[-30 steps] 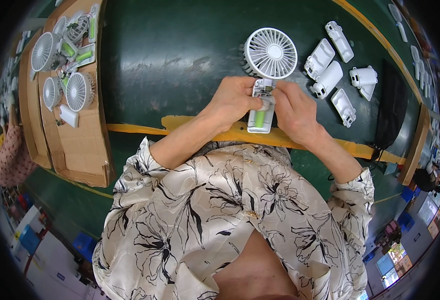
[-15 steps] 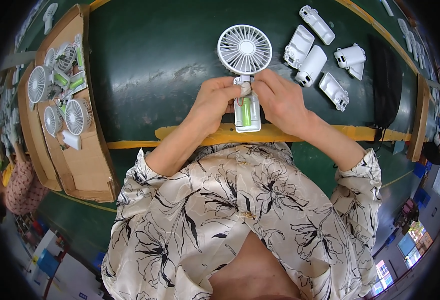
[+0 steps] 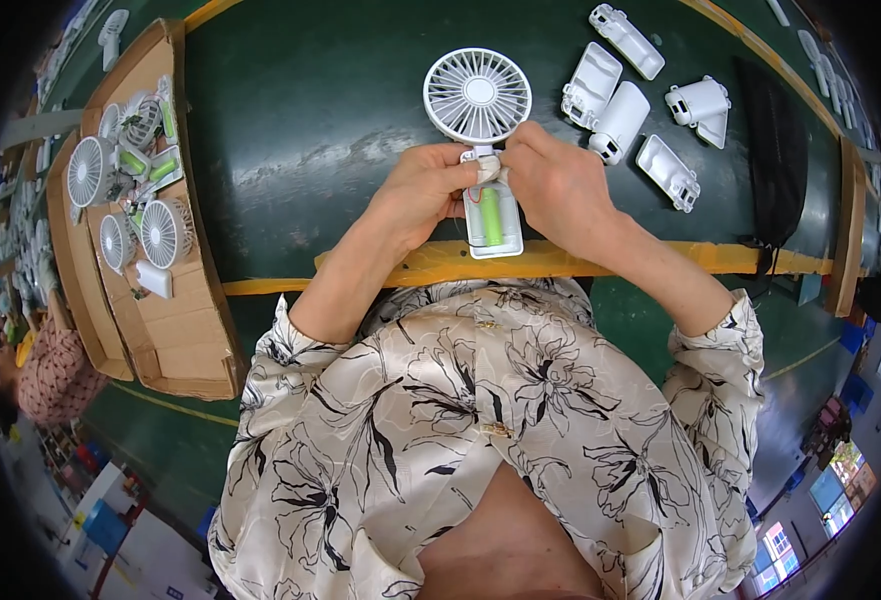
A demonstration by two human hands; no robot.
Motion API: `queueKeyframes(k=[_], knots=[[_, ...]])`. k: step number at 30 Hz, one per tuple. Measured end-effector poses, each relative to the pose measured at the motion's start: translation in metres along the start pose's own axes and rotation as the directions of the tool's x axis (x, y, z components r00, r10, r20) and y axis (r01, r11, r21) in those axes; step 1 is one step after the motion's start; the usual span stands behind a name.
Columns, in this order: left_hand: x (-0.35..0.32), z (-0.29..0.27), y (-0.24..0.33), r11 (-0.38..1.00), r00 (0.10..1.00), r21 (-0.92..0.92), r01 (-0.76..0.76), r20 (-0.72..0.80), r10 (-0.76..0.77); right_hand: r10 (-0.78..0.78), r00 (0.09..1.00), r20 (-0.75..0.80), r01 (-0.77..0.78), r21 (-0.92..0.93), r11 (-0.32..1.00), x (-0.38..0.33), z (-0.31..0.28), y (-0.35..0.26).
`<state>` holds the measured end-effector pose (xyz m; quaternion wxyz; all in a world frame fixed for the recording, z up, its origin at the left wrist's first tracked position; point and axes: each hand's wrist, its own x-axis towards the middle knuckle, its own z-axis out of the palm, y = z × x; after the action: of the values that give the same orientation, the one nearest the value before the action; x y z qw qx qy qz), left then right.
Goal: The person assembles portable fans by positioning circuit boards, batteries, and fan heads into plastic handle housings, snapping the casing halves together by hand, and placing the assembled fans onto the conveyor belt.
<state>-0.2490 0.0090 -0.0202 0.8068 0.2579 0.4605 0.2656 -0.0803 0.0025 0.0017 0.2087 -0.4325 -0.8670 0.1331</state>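
Note:
A white handheld fan (image 3: 478, 92) lies between my hands, its round grille pointing away from me. Its handle stands open and bares a green battery cell (image 3: 491, 215) with a thin red wire beside it. My left hand (image 3: 422, 190) grips the neck of the fan from the left, thumb on top. My right hand (image 3: 557, 185) is closed at the same neck from the right, fingertips pinching close to the left thumb. White coverings show on the thumb tips there. What lies under the fingertips is hidden.
Several white handle shells (image 3: 621, 120) lie on the green table (image 3: 300, 130) at the right, beside a black pouch (image 3: 770, 160). At the left, a cardboard box (image 3: 185, 340) holds several unfinished fans (image 3: 158, 233). Yellow tape (image 3: 400, 265) runs along the near edge. Another person (image 3: 55, 370) sits far left.
The whole scene has shifted slightly in view. The fan's head leans a little more to the left, while both hands keep their hold at its neck.

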Motion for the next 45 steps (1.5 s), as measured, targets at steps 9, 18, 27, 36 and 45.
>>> queueKeyframes(k=[9, 18, 27, 36, 45], knots=[[0.006, 0.006, -0.009, 0.951, 0.958, -0.183, -0.250, -0.193, 0.214, 0.121, 0.956, -0.266, -0.076, 0.172, 0.982, -0.006, 0.003, -0.014], [0.013, 0.016, -0.011, 0.855, 0.883, -0.283, -0.434, -0.322, 0.342, 0.071, 0.873, -0.482, -0.045, 0.065, 0.997, 0.007, 0.045, -0.016], [0.010, 0.017, -0.007, 0.775, 0.865, -0.385, -0.500, -0.259, 0.430, 0.553, 0.771, -0.316, -0.280, 0.612, 0.740, 0.008, 0.042, -0.017], [0.007, 0.015, -0.005, 0.836, 0.859, -0.215, -0.504, -0.225, 0.460, 0.614, 0.788, 0.045, -0.312, 0.889, 0.336, 0.010, 0.032, 0.000], [0.009, 0.003, -0.003, 0.930, 0.945, -0.176, -0.323, -0.120, 0.306, 0.498, 0.831, -0.250, -0.399, 0.356, 0.845, 0.009, -0.023, 0.027]])
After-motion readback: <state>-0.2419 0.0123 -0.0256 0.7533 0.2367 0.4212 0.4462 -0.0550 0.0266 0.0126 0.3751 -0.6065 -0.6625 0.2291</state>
